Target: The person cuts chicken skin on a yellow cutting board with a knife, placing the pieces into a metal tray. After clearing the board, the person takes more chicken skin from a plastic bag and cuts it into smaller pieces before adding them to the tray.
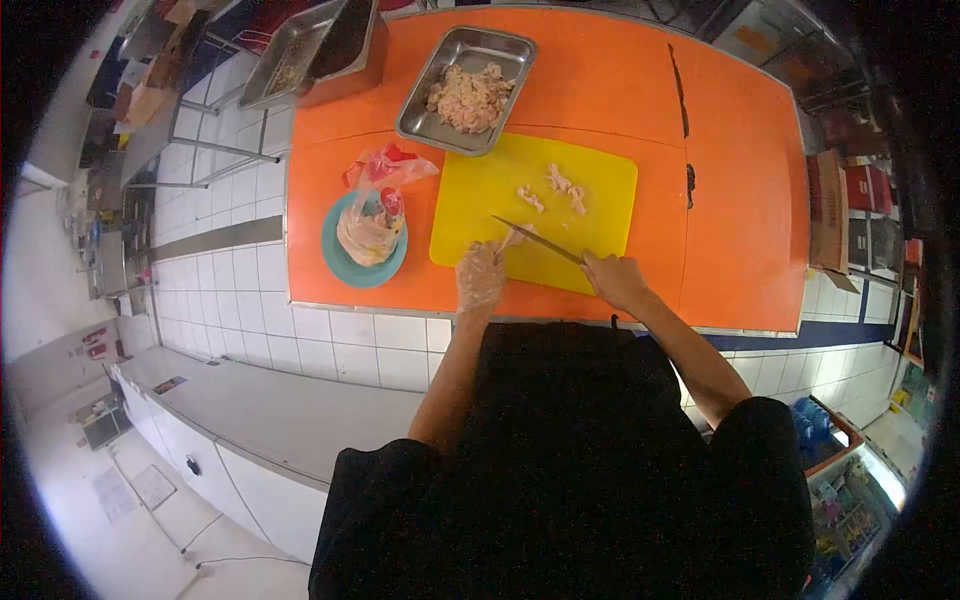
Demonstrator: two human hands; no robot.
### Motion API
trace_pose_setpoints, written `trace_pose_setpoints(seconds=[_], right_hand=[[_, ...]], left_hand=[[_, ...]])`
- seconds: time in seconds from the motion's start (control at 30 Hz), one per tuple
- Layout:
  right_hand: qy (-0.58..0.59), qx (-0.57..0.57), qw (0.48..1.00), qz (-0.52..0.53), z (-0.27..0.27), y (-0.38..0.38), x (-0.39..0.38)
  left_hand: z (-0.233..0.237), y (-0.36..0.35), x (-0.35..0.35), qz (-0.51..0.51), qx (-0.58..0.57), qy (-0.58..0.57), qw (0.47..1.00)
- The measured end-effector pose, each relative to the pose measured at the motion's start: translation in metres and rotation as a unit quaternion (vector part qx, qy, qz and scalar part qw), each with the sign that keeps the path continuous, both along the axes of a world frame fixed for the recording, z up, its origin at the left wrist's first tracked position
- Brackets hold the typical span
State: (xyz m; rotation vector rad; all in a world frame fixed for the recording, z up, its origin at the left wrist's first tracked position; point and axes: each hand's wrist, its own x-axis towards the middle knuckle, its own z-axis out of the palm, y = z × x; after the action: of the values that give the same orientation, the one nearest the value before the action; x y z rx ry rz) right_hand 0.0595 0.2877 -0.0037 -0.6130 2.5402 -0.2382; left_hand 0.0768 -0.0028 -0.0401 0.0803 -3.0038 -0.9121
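Mid-slice: my gloved left hand (480, 278) curls down on the meat strip (514, 238) at the board's (600, 165) 7 o'clock edge, right hand (612, 280) grip closed round the knife (537, 241), blade across it; next cut needs fingertips tucked clear.

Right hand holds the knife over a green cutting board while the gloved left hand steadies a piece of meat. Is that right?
No. The head view shows the cutting board is yellow, not green. Otherwise yes: the right hand holds the knife over it while the gloved left hand steadies a piece of meat.
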Motion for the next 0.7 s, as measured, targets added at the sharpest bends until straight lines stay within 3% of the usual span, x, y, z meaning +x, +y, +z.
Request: trace_pose_setpoints(seconds=[0.13,0.17,0.23,0.33,0.5,0.57,0.7], right_hand=[[0.023,0.003,0.999,-0.035,0.005,-0.014,-0.001],[0.019,-0.006,0.998,-0.062,0.008,-0.018,-0.002],[0.003,-0.012,0.998,-0.060,0.027,-0.026,-0.002],[-0.022,-0.008,0.999,-0.034,0.029,-0.030,0.002],[-0.039,0.016,0.999,0.008,0.008,-0.041,0.001],[0.045,-0.049,0.998,0.014,-0.010,-0.052,-0.006],[0.033,-0.055,0.998,0.006,0.003,-0.101,-0.039]], left_hand=[[0.003,-0.003,-0.003,-0.036,-0.067,0.026,0.997],[0.008,-0.004,-0.007,-0.052,-0.086,-0.022,0.995],[0.008,-0.003,-0.010,-0.067,-0.104,-0.071,0.990],[0.001,0.001,-0.012,0.018,-0.044,-0.086,0.995],[0.029,0.008,-0.015,-0.057,-0.113,-0.130,0.983],[0.013,0.010,-0.016,-0.066,-0.137,-0.132,0.980],[0.001,0.009,-0.015,-0.082,-0.180,-0.142,0.970]])
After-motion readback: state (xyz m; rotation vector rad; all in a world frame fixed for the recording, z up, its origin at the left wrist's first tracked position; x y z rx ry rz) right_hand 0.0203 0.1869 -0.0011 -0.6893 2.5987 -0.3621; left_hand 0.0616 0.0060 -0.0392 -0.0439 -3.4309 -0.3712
